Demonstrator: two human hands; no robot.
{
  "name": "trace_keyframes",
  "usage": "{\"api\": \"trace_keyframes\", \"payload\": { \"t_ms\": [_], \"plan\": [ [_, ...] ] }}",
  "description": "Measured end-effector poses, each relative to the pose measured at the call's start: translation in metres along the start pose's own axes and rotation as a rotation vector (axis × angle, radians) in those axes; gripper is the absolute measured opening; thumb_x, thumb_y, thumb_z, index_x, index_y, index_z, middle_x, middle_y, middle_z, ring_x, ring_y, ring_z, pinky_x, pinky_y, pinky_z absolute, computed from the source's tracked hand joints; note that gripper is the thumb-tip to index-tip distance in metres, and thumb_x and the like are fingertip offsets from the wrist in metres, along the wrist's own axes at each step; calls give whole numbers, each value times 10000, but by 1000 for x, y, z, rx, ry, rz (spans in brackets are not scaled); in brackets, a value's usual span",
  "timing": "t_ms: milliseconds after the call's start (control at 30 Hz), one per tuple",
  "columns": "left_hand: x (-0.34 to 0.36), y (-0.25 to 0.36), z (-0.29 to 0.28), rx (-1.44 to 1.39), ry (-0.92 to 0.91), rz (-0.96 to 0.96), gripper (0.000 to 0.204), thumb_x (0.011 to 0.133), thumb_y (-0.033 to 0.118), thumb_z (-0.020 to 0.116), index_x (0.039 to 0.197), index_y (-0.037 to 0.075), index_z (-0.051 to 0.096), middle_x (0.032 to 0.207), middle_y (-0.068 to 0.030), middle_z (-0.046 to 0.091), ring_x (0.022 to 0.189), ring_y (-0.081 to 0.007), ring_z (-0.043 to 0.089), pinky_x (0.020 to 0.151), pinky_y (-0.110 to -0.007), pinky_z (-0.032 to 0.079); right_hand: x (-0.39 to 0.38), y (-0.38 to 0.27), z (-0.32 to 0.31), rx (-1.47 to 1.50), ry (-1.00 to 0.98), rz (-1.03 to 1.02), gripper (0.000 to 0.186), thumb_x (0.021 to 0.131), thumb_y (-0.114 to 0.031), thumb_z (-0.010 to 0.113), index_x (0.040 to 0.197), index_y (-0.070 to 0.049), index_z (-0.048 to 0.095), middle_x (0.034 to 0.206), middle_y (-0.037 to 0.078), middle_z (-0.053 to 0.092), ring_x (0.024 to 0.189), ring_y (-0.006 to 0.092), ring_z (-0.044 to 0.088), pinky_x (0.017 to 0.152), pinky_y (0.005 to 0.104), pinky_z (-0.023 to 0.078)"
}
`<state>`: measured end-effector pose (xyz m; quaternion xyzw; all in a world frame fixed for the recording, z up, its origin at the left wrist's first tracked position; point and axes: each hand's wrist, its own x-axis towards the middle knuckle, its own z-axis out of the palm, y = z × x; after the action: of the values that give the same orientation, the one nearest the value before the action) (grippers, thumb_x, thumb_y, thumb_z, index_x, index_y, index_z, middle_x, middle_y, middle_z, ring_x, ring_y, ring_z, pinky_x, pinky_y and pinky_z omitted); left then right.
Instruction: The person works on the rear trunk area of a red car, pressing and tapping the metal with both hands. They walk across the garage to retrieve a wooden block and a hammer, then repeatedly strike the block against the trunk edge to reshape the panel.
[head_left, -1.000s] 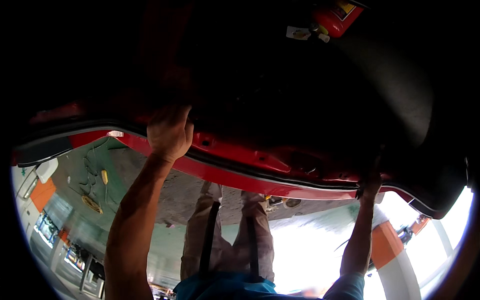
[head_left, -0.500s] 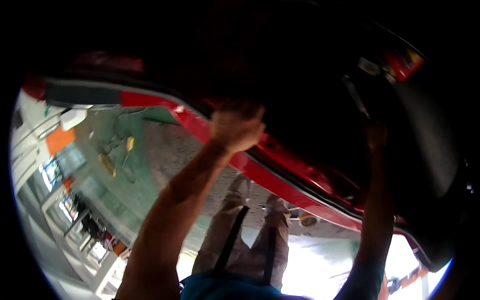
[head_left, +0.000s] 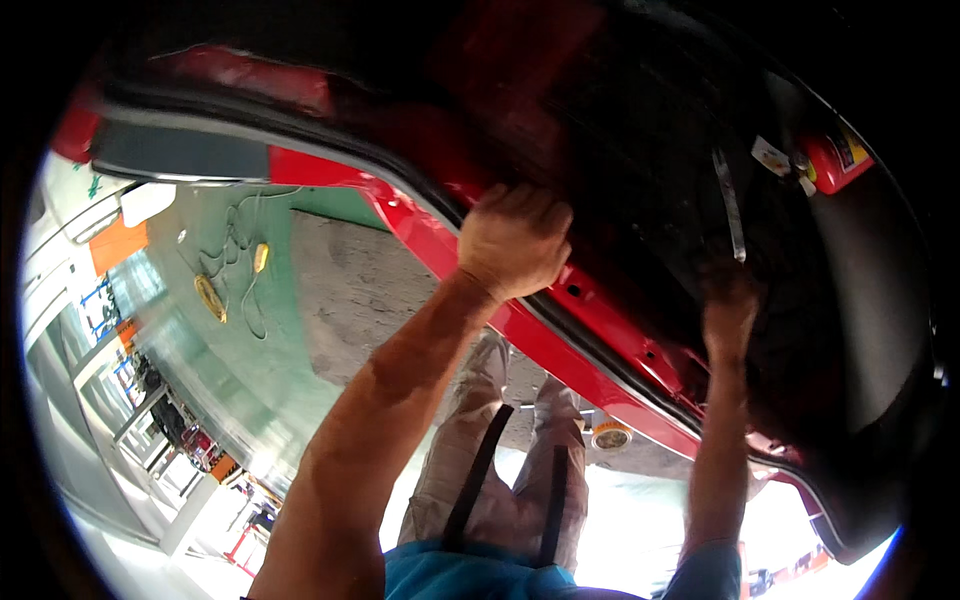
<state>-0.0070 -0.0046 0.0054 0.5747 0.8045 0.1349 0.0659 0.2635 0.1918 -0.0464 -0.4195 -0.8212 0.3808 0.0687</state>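
Observation:
My left hand (head_left: 515, 235) grips the red lip (head_left: 610, 320) of a car's trunk opening, its fingers curled over beside the black rubber seal (head_left: 390, 155). My right hand (head_left: 728, 300) reaches into the dark trunk, right of my left hand, at the lower end of a long silver metal bar (head_left: 727, 200); its fingers are lost in shadow, so whether they hold the bar is unclear.
A red fire extinguisher (head_left: 835, 165) and a small card (head_left: 768, 155) are at the upper right inside the trunk. Below lie a grey mat (head_left: 340, 290), a coiled cord (head_left: 210, 295) and a yellow object (head_left: 261, 257) on green floor (head_left: 250, 380). My legs stand under the edge.
The view has turned along the trunk edge. My right hand has left the right part of the lip and moved inward to the silver bar. My left hand stays on the lip.

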Motion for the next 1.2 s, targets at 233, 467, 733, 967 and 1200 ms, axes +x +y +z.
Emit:
{"api": "trace_keyframes", "payload": {
  "t_ms": [233,467,733,967,1200],
  "plan": [
    [3,2,0,-10,-56,-3,258,720,165,661,967,90,672,885,-71,653,817,-274,636,750,-399,511,-70,-98,35,-102,26,70,183,938,-213,641,1008,-51,687,931,158,665,834,375,641,694,465,519],
    [2,1,2,8,-83,13,290,732,151,638,1015,93,670,924,-84,663,846,-295,636,761,-424,506,-67,-101,42,-191,158,-5,187,923,-231,661,840,-65,639,798,115,608,730,331,619,625,438,508],
    [3,-4,1,12,-113,62,304,741,149,617,1035,88,664,981,-109,664,888,-324,627,767,-436,499,-67,-101,47,-182,277,-33,192,892,-241,699,802,-82,638,748,87,607,654,296,615,561,404,498],
    [11,2,-1,51,-65,135,254,728,149,625,974,93,660,866,-68,633,808,-286,613,682,-414,470,-69,-105,42,-213,326,-5,196,858,-255,734,790,-95,645,722,64,596,632,272,608,537,384,489],
    [9,-5,-13,-97,-330,121,363,970,371,589,1163,79,686,1099,-156,707,1046,-356,643,914,-473,475,-71,-106,44,-225,411,13,233,819,-256,760,697,-106,630,669,66,574,613,271,599,530,391,479]
  ]
}}
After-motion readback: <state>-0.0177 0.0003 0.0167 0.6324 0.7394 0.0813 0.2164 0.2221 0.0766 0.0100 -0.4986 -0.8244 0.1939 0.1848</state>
